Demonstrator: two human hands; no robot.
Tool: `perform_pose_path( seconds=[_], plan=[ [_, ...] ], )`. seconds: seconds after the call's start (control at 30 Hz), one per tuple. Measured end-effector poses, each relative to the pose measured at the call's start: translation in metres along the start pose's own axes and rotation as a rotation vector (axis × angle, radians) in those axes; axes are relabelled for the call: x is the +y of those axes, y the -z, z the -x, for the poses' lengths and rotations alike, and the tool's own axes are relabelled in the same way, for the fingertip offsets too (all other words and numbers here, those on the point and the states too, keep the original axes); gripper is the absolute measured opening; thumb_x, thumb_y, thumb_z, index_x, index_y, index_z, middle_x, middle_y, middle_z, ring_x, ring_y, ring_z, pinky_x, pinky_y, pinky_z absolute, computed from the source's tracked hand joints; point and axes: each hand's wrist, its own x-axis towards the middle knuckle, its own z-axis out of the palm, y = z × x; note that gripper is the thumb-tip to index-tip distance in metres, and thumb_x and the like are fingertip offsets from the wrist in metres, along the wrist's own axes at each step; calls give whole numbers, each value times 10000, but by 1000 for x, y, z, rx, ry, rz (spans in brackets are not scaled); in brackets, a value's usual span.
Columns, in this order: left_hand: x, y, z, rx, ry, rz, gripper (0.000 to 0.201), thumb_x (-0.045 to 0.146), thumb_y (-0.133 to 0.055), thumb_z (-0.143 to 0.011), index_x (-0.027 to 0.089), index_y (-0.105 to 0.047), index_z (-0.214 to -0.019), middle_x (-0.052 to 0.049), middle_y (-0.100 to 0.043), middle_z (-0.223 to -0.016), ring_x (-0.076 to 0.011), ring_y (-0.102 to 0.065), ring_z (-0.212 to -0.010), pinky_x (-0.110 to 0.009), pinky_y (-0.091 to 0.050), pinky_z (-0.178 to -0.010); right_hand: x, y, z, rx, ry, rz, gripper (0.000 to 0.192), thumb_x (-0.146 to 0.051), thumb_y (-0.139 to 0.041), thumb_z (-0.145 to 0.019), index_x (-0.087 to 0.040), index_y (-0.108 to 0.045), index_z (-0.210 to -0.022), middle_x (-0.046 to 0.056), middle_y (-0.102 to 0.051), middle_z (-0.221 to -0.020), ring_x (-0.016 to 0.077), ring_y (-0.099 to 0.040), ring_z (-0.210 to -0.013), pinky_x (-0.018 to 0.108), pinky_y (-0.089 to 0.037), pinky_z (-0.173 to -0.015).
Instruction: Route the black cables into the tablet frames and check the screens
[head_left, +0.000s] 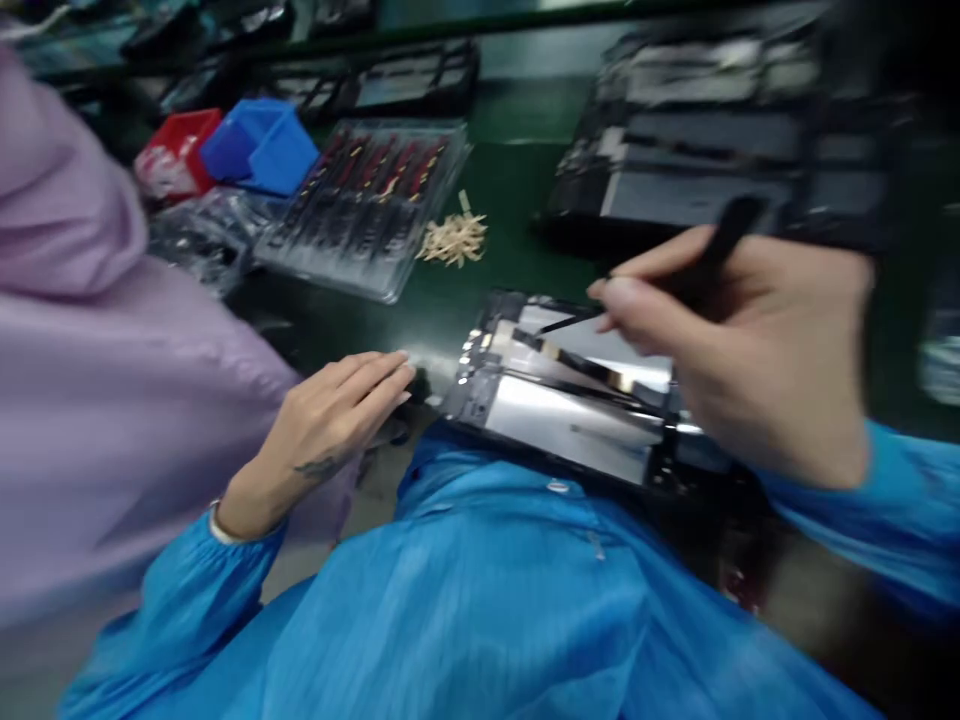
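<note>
In the head view my right hand (757, 340) is closed in a pen-like grip round black tweezers (739, 225), blurred by motion. Their thin dark tip points left, over an opened tablet (570, 425) at the bench's front edge. Silver battery panels show inside the tablet, and a dark ribbon cable (574, 362) with gold-coloured patches runs slantwise across them. My left hand (330, 420) lies to the left of the tablet, apart from it, fingers stretched out and holding nothing. Part of the tablet's right side is hidden behind my right hand.
A clear tray (337, 260) of small parts lies beyond my left hand, beside a pile of pale strips (454, 238). Behind stand red (176, 155) and blue (259, 145) bins. Stacked opened devices (675, 165) are at back right. A person's lilac sleeve (112, 380) is close on the left.
</note>
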Motion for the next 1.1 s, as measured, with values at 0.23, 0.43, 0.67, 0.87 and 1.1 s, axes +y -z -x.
perform_pose_path(
  seconds=[0.23, 0.43, 0.67, 0.87, 1.1],
  plan=[
    [27, -3, -119, 440, -144, -122, 222, 336, -645, -955, 116, -680, -960, -30, -577, -684, -191, -526, -636, -338, -415, -583, -2, -3, -2, 91, 23, -86, 99, -212, -711, -889, -181, -710, -795, -16, -680, -689, 107, -581, -623, 273, -450, -606],
    [35, -7, -147, 525, -164, -206, 196, 222, -631, -945, 158, -656, -762, 1, -472, -595, -175, -440, -572, -348, -340, -539, -3, -2, -2, 72, 35, -164, 126, -245, -691, -904, -174, -687, -800, -18, -670, -709, 92, -545, -624, 260, -432, -607],
    [28, -4, -143, 485, 195, 762, 107, 233, -663, -950, 159, -733, -920, -1, -710, -786, -82, -582, -641, -198, -432, -579, 2, -1, -7, -18, 34, -98, 179, -351, -721, -898, -172, -727, -904, 6, -682, -798, 121, -559, -701, 266, -416, -619],
    [34, -3, -142, 403, 407, 1198, 123, 285, -721, -912, 191, -772, -851, 10, -704, -741, -53, -522, -570, -162, -401, -514, 3, -2, -4, -65, 86, -36, 119, -266, -716, -894, -172, -715, -823, -7, -652, -742, 126, -560, -707, 279, -415, -651],
    [41, -17, -135, 459, 495, 1268, 148, 319, -740, -899, 194, -770, -825, 1, -682, -719, -62, -513, -557, -184, -413, -518, 7, -2, 1, -36, 54, 36, 106, -266, -725, -885, -170, -719, -839, 2, -684, -793, 130, -601, -748, 274, -440, -678]
  ],
)
